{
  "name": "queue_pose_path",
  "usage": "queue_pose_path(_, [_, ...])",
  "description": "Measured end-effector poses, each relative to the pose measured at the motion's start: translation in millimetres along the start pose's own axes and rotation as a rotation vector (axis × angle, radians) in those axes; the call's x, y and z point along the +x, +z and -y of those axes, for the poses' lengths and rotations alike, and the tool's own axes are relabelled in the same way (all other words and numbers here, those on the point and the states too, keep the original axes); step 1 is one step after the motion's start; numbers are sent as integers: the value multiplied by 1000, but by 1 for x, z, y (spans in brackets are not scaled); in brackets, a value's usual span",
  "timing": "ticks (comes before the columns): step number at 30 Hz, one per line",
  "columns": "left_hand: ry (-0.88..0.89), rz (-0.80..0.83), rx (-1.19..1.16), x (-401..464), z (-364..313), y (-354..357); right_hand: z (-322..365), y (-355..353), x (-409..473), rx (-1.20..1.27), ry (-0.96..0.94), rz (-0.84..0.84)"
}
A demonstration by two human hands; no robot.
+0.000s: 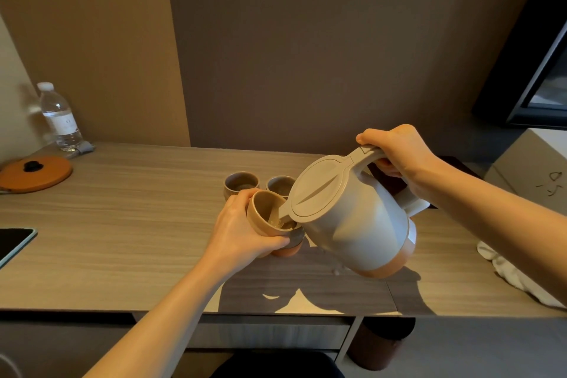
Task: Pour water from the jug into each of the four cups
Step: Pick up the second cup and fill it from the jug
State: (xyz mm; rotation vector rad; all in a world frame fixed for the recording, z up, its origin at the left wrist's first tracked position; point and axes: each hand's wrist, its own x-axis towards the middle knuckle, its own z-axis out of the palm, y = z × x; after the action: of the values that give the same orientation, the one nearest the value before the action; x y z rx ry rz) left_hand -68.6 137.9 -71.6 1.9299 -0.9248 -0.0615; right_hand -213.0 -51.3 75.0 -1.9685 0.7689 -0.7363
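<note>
My right hand (399,156) grips the handle of a pale grey jug (352,221) with an orange base, tilted left so its spout dips into a tan cup (264,215). My left hand (242,230) holds that cup, tilted toward the jug, a little above the wooden desk (138,224). A little water shows inside it. Under the held cup, another cup (291,247) with an orange base is partly hidden. Two brown-grey cups (241,184) (279,185) stand upright behind, the right one partly covered by the jug's lid.
A plastic water bottle (59,118) stands at the back left, with an orange round lid (35,173) in front of it. A dark tablet (13,242) lies at the left edge. A white cloth (518,276) lies at the right, below a beige box (534,169).
</note>
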Motion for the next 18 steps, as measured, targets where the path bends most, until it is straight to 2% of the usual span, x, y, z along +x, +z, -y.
queue_pose_path(18, [-68, -62, -89, -12, 3, 5, 6, 3, -5, -32, -16, 19])
